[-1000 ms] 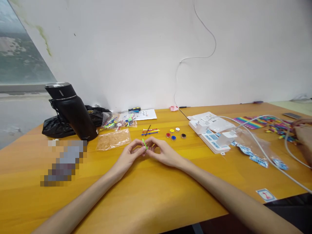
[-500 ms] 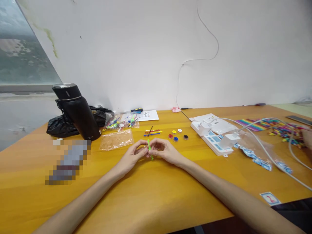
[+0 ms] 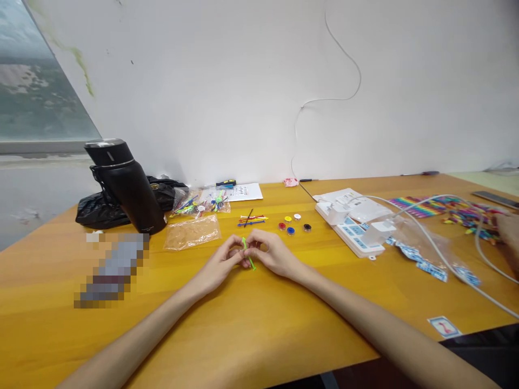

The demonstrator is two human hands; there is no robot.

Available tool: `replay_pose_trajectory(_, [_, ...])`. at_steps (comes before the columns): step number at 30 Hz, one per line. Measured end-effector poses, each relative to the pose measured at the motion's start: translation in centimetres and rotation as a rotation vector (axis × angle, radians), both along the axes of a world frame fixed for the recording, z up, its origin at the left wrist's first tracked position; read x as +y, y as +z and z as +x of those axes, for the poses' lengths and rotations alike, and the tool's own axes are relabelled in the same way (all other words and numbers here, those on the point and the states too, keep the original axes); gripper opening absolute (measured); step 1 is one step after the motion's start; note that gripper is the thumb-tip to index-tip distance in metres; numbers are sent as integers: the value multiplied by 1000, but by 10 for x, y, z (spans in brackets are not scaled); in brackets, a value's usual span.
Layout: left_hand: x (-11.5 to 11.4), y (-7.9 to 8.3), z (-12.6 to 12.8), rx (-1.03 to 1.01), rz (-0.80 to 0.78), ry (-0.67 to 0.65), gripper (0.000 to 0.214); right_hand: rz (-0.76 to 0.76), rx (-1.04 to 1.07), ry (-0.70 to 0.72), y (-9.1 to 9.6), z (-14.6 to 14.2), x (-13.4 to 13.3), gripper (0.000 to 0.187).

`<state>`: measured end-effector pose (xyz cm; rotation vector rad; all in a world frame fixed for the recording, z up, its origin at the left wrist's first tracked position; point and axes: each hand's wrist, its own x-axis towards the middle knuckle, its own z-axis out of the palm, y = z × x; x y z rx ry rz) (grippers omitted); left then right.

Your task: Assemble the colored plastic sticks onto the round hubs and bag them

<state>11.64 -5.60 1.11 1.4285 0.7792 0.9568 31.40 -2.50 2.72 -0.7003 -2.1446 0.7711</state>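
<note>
A thin bright green plastic stick with widened ends [image 3: 252,263] stands slanted between my fingers, above the front middle of the table. My left hand [image 3: 222,260] pinches it from the left side, and my right hand [image 3: 272,253] pinches it from the right. The fingertips meet around its middle, so that part is hidden. Just beyond my hands lie several similar thin sticks [image 3: 253,220] in red, yellow, blue and black. Right of these sit several small round pieces, among them a red one [image 3: 282,226], a blue one [image 3: 291,230] and a black one [image 3: 307,227].
A clear plastic bag [image 3: 192,232] lies left of the sticks, near a black bottle [image 3: 132,189]. Bagged colourful parts [image 3: 203,203] rest behind. On the right are a white power strip [image 3: 357,237] with cables and another person's hand [image 3: 508,237] by rainbow-coloured pieces [image 3: 466,216].
The green stick has tilted, its top leaning further left and its lower end pointing right. Both hands stay together around it. The whole view has shifted slightly.
</note>
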Motion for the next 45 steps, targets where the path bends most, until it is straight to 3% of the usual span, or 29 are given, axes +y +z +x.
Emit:
replay_pose_trajectory(5, [3, -5, -3, -13, -16, -11, 26, 197, -142, -48, -3, -2, -4, 12])
replay_pose_trajectory(13, [-1, -6, -1, -38, -61, -1, 26, 279, -196, -20, 7, 2, -7, 15])
replay_pose_trajectory(22, [-1, -9, 7, -201, -183, 10, 29, 416, -267, -60, 12, 4, -8, 13])
replay_pose_trajectory(25, [-3, -4, 8, -152, -150, 2, 28, 438, -306, -61, 13, 5, -8, 13])
replay_pose_trajectory(29, [-8, 6, 5, 68, 108, 24, 21, 297, -226, -61, 15, 6, -10, 14])
replay_pose_trajectory(33, [-6, 12, -3, 202, 334, 177, 19, 105, -63, -75, 14, 2, -10, 14])
replay_pose_trajectory(36, [0, 11, -9, 197, 294, 244, 23, -97, 80, -65, 12, -2, -8, 11])
replay_pose_trajectory(40, [4, 6, -12, 158, 179, 237, 27, -408, 263, 44, 9, 0, 1, 30])
replay_pose_trajectory(42, [4, 4, -11, 146, 146, 212, 27, -433, 286, 25, 7, 3, 7, 36])
replay_pose_trajectory(45, [3, 3, -8, 153, 123, 182, 25, -331, 239, -60, 5, 9, 14, 36])
